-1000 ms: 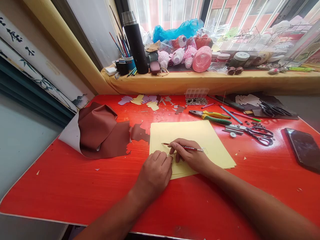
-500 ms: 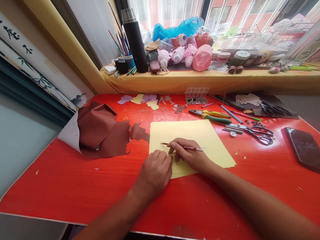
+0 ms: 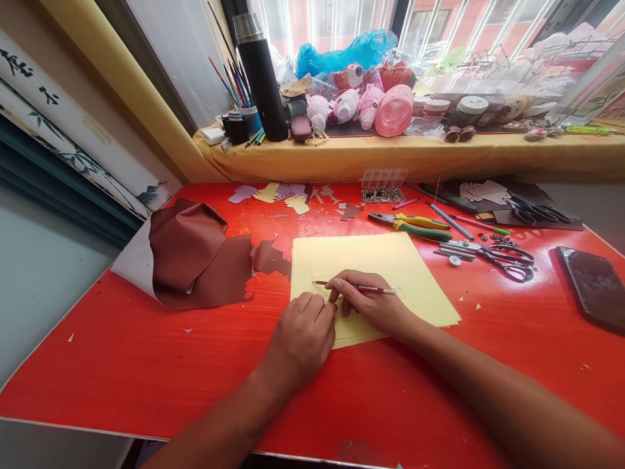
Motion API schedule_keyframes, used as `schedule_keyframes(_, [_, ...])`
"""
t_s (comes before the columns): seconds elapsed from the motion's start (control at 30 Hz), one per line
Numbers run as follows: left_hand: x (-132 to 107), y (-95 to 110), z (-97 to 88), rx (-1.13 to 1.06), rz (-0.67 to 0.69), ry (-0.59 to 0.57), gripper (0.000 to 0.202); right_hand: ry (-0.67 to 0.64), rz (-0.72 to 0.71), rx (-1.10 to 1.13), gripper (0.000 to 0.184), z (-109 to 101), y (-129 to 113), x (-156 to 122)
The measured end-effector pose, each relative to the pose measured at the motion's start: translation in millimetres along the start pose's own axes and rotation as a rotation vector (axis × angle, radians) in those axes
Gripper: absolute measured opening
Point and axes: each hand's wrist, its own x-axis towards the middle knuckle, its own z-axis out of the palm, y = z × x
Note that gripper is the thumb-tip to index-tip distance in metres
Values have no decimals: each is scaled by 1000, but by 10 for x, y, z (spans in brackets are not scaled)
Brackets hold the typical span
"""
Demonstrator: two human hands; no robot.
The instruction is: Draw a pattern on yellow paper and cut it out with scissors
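Note:
A pale yellow sheet of paper (image 3: 385, 260) lies on the red table (image 3: 146, 365). My right hand (image 3: 371, 306) rests on the sheet with its fingers closed round a thin red pencil (image 3: 375, 289), which lies nearly flat and points left. My left hand (image 3: 303, 335) is curled at the sheet's near left edge, fingertips pressed down on something small and pale that I cannot make out, right beside the pencil hand.
Brown leatherette (image 3: 195, 257) lies crumpled to the left. Green-handled pliers (image 3: 415, 225), scissors (image 3: 508, 264), pens and a dark phone (image 3: 588, 286) lie to the right. Paper cut-outs (image 3: 278, 194) sit at the back. The windowsill holds a black flask (image 3: 258, 78), brushes and pink jars.
Both hands stay almost in place on the sheet. The pencil tip shifts very slightly left; the view drifts a little.

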Motion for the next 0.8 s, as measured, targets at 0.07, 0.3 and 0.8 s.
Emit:
schedule_keyframes(0.07, [-1, -2, 2, -2, -1, -1, 16, -2, 0, 1, 31, -2, 2, 0])
schedule_keyframes(0.3, [3, 1, 6, -14, -5, 1, 15, -1, -2, -1, 30, -5, 1, -1])
schedule_keyframes(0.8, [-10, -1, 25, -24, -20, -9, 15, 62, 16, 23, 32, -8, 25, -10])
